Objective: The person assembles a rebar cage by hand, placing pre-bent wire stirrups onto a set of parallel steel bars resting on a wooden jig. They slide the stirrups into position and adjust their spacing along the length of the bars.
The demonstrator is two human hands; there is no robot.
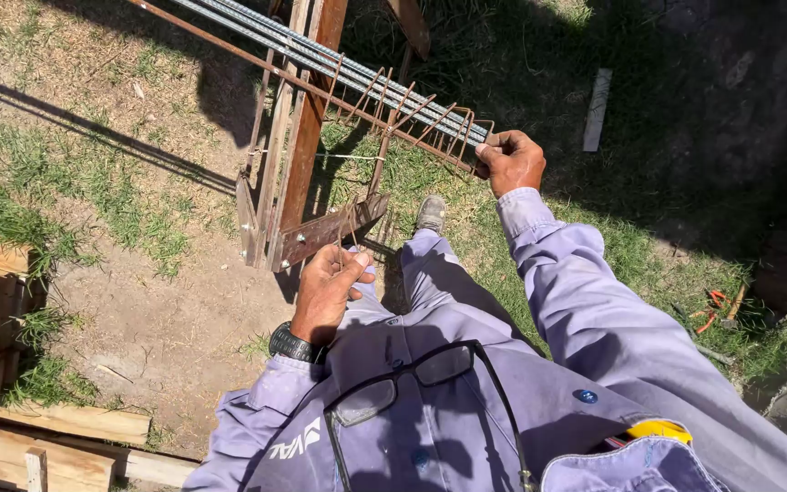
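Between our fingers, work starts at the left hand (328, 284), which pinches a small bundle of thin tie wires (350, 230) just below the rusty sawhorse foot (325, 232), fingers narrow and closed on the strands. Our right hand (509, 160) is wrapped tight around the end of the rebar cage (393, 105), at the last of its bent stirrups (430, 123). To do this well, we judge that the right grip should hold the bars steady while the left draws one wire free without tangling the rest. Outward, the long bars run up and left across the steel trestle (298, 137). Our shoe (430, 213) stands close under the cage, so footing is cramped. Stacked timber (11, 364) lies to the left, orange-handled pliers (710, 310) rest in the grass on the right, and glasses (412, 378) hang at our chest.
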